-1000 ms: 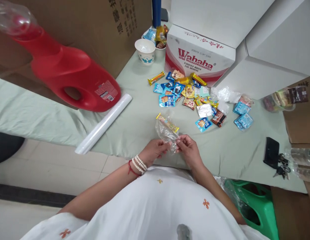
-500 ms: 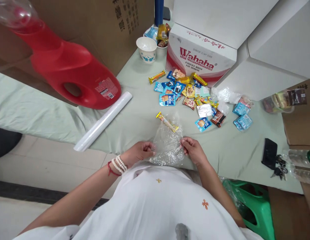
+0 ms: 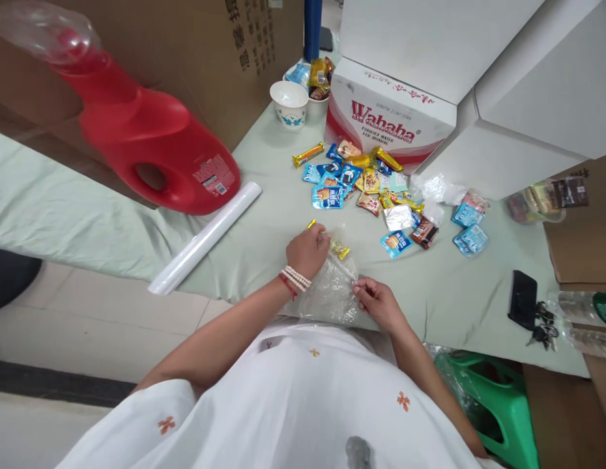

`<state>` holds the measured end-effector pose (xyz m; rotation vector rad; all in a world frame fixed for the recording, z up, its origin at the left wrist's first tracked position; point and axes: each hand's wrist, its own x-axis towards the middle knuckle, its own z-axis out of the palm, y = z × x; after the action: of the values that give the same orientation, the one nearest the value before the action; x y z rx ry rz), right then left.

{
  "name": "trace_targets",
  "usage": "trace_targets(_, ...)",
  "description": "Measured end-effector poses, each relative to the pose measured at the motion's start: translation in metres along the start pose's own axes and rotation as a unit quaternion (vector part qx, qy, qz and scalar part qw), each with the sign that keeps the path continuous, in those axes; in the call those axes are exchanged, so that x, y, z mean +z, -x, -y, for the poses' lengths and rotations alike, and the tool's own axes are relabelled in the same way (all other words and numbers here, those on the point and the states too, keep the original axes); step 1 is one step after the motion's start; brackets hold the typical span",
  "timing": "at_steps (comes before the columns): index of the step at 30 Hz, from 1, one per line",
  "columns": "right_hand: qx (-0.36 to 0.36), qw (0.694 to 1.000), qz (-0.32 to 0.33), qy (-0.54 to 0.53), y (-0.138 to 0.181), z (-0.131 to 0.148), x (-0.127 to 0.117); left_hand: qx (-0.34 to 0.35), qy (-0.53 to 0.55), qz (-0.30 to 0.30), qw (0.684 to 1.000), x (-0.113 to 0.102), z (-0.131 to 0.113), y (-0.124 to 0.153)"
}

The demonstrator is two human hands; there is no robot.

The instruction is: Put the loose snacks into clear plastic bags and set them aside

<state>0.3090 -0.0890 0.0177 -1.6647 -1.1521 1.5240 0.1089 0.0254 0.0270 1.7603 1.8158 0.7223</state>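
A clear plastic bag [image 3: 332,293] lies at the near edge of the pale green cloth [image 3: 264,234]. My right hand [image 3: 376,301] pinches the bag's right edge. My left hand [image 3: 307,251], with bead bracelets on the wrist, is closed over a yellow snack bar [image 3: 338,247] just beyond the bag; only the bar's ends show. Further out sits a pile of several small snack packets [image 3: 366,182], blue, yellow and brown.
A red detergent jug [image 3: 151,153] lies at the left with a white roll [image 3: 205,238] beside it. A Wahaha carton [image 3: 388,120] and white boxes stand behind the snacks. A paper cup [image 3: 289,104], a black wallet with keys [image 3: 525,303] and a green stool [image 3: 498,397] are nearby.
My left hand let go of the bag's left edge and reached forward onto the yellow bar. The right hand kept its pinch on the bag, which was spread wide half a second ago.
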Motion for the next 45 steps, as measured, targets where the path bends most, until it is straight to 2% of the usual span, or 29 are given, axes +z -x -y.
trace_targets(2,-0.045,0.997,-0.031,0.058,0.0,0.009,-0.009,0.007,-0.02,0.03,0.999,0.008,-0.002,-0.004)
trace_targets(4,-0.103,0.985,-0.097,0.101,-0.007,0.02,-0.015,0.037,-0.023,0.022,0.999,0.012,-0.004,0.003)
trace_targets(6,-0.144,0.974,-0.144,0.101,-0.021,0.031,-0.015,0.07,-0.005,0.014,0.997,0.013,-0.006,0.013)
trace_targets(8,-0.157,0.974,-0.149,0.061,-0.039,0.037,-0.01,0.101,0.028,0.009,0.994,0.013,-0.008,0.022)
trace_targets(11,-0.151,0.982,-0.117,-0.012,-0.06,0.039,0.0,0.124,0.105,0.006,0.987,0.011,-0.006,0.029)
trace_targets(13,-0.15,0.981,-0.112,-0.059,-0.066,0.036,0.004,0.096,0.172,-0.007,0.98,0.01,-0.001,0.027)
trace_targets(16,-0.128,0.974,-0.134,-0.128,-0.066,0.03,0.003,0.018,0.257,-0.042,0.965,0.011,0.009,0.021)
trace_targets(19,-0.102,0.973,-0.15,-0.146,-0.063,0.024,0.001,-0.024,0.291,-0.039,0.956,0.015,0.018,0.016)
trace_targets(21,-0.104,0.972,-0.166,-0.132,-0.063,0.02,0.001,-0.037,0.28,-0.047,0.958,0.017,0.02,0.014)
trace_targets(23,-0.115,0.97,-0.185,-0.11,-0.063,0.018,0.002,-0.028,0.226,-0.099,0.969,0.016,0.02,0.015)
trace_targets(25,-0.126,0.969,-0.198,-0.081,-0.063,0.016,0.002,0.022,0.147,-0.147,0.978,0.01,0.017,0.018)
trace_targets(26,-0.131,0.969,-0.2,-0.066,-0.063,0.017,0.002,0.064,0.116,-0.143,0.981,0.007,0.014,0.02)
trace_targets(28,-0.142,0.969,-0.2,-0.038,-0.06,0.018,0.002,0.15,0.108,-0.068,0.98,0.0,0.008,0.025)
trace_targets(30,-0.154,0.967,-0.202,-0.019,-0.057,0.021,0.003,0.179,0.168,0.032,0.969,-0.003,0.001,0.028)
trace_targets(32,-0.17,0.963,-0.209,0.004,-0.053,0.023,0.004,0.122,0.267,0.108,0.95,-0.002,-0.006,0.031)
trace_targets(35,-0.205,0.952,-0.222,0.054,-0.048,0.025,0.004,-0.015,0.38,0.182,0.907,0.002,-0.015,0.033)
trace_targets(37,-0.236,0.941,-0.227,0.091,-0.043,0.025,0.004,-0.065,0.419,0.199,0.883,0.004,-0.02,0.033)
trace_targets(41,-0.297,0.91,-0.228,0.177,-0.032,0.025,0.006,-0.115,0.474,0.201,0.849,0.003,-0.03,0.032)
trace_targets(45,-0.301,0.888,-0.232,0.259,-0.023,0.023,0.009,-0.158,0.503,0.219,0.821,-0.001,-0.036,0.034)
